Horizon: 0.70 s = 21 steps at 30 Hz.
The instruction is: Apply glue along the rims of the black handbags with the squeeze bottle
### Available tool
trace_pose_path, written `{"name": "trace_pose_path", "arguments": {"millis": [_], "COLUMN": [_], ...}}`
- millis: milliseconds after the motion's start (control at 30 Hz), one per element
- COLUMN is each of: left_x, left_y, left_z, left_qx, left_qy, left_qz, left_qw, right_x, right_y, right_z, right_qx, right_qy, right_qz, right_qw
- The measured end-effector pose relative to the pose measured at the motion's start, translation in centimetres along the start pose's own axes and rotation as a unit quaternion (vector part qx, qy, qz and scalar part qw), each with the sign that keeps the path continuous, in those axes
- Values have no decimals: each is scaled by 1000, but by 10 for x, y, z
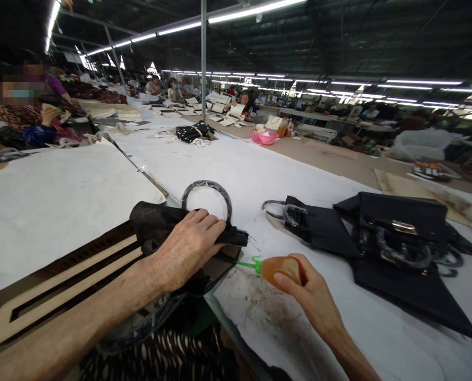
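My left hand (188,243) grips the top of a black handbag (152,222) at the table's near edge, its fingers curled over the dark fabric. A round handle (207,184), wrapped in clear plastic, stands up behind those fingers. My right hand (305,280) is closed around an amber squeeze bottle (279,270) with a green nozzle (247,264). The nozzle tip points left at the bag's edge; whether it touches cannot be made out. Part of the bag is hidden under my left hand and forearm.
Several black handbags (402,227) lie on the white table (244,180) to the right. A slotted wooden board (6,323) is at the left. Farther back are a black bundle (196,131), a pink basin (264,137) and a metal post (203,58). Other people work beyond.
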<state>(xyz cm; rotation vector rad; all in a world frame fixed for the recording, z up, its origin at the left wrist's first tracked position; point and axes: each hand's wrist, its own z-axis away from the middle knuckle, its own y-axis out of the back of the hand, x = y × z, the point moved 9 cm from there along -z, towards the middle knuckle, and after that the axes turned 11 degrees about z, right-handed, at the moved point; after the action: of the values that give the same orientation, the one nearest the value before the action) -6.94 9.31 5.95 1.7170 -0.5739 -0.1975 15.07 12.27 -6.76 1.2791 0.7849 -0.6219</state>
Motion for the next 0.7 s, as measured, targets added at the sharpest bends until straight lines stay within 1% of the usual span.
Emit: {"name": "trace_pose_path", "arguments": {"millis": [67,233,400,700], "left_x": [2,2,5,6], "left_y": [0,-4,-4,-6], "left_z": [3,9,12,17], "left_qx": [3,-9,7,22], "left_qy": [0,11,-4,-12], "left_qz": [1,1,3,1], "left_qw": [1000,1000,1000,1000], "right_x": [-1,-6,-9,-7], "right_y": [-1,-2,-4,-4], "right_z": [0,1,5,5], "right_qx": [1,9,7,-6], "right_qy": [-3,-9,-15,-43], "right_qz": [0,2,9,-17], "right_qw": [1000,1000,1000,999]}}
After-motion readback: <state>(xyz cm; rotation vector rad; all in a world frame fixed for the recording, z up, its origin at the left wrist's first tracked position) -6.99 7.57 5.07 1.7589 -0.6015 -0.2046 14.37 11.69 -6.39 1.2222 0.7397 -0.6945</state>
